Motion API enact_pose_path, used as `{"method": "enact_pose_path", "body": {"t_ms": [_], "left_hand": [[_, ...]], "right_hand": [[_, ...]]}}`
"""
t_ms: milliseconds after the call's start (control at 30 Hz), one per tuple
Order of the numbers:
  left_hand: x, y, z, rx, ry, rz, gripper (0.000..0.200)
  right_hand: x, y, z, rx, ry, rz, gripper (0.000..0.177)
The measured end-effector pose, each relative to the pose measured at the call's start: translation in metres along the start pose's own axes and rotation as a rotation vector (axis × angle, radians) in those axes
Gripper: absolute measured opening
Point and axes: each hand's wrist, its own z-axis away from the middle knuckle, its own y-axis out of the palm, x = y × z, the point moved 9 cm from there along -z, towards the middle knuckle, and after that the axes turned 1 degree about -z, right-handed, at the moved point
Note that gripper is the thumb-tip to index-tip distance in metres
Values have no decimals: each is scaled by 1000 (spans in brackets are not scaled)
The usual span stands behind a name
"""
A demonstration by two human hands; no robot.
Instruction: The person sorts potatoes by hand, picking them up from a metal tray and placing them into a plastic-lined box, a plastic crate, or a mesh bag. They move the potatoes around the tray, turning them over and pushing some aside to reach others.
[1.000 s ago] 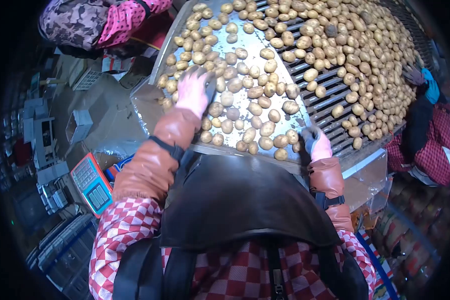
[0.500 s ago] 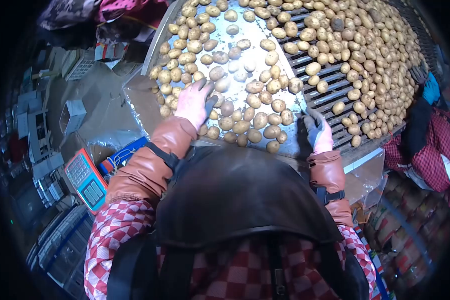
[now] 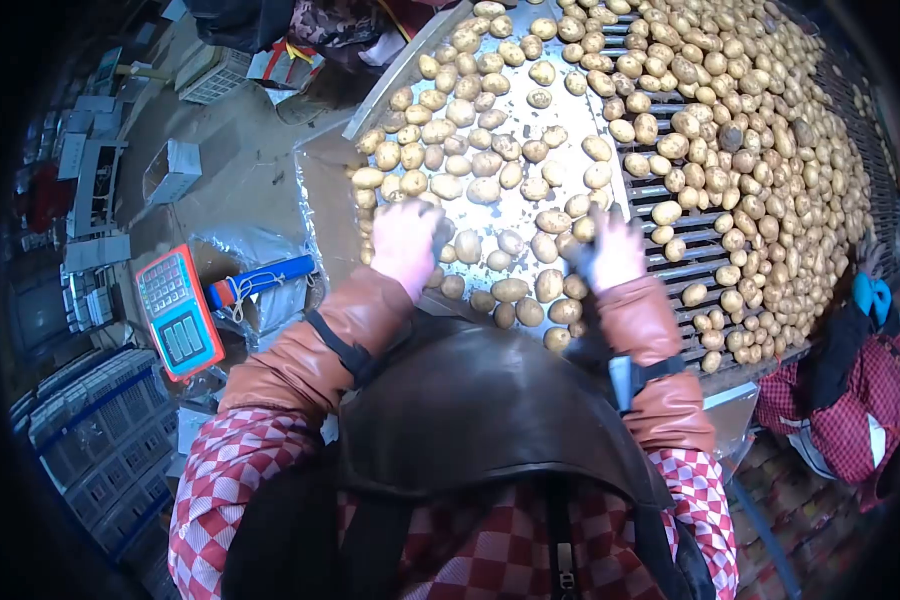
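Several pale potatoes (image 3: 486, 190) lie loose on a shiny metal sheet (image 3: 517, 216) in front of me. To the right of the sheet, a slatted roller bed (image 3: 658, 190) carries a dense mass of potatoes (image 3: 760, 150). My left hand (image 3: 407, 243), in a pink glove with dark fingertips, lies palm down on potatoes at the sheet's near left corner. My right hand (image 3: 612, 250), gloved the same way, rests with fingers spread on potatoes where the sheet meets the rollers. Neither hand visibly grips a potato. Brown leather sleeves and a dark apron cover my arms and chest.
An orange-framed weighing scale (image 3: 175, 312) stands on the floor to the left, beside a blue-handled tool (image 3: 265, 280). Stacked crates (image 3: 100, 440) fill the lower left. A co-worker in red check with a blue glove (image 3: 868, 295) stands at the roller bed's right edge.
My right hand has moved up from the sheet's near edge onto the potatoes. My left hand has drawn back toward me. The view has shifted, so the table sits further right.
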Motion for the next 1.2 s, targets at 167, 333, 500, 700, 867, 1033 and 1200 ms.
{"method": "enact_pose_path", "body": {"t_ms": [167,333,500,700,867,1033,1200], "left_hand": [[41,-41,-126,-186,-198,90,38],[32,2,-181,110,-386,-191,72],[-26,48,-100,-9,161,-182,58],[19,15,-12,26,300,81,38],[48,-8,-19,-156,-21,-251,24],[3,16,-84,14,139,44,39],[3,52,-110,576,-43,-8,45]], "right_hand": [[101,5,39,132,-435,-203,59],[12,24,48,194,165,-1102,46],[-79,15,105,-130,535,-1268,38],[-102,9,167,-4,745,-1219,37],[-85,55,180,449,872,-1054,28],[13,68,124,558,515,-802,62],[26,63,114,464,376,-990,46]]}}
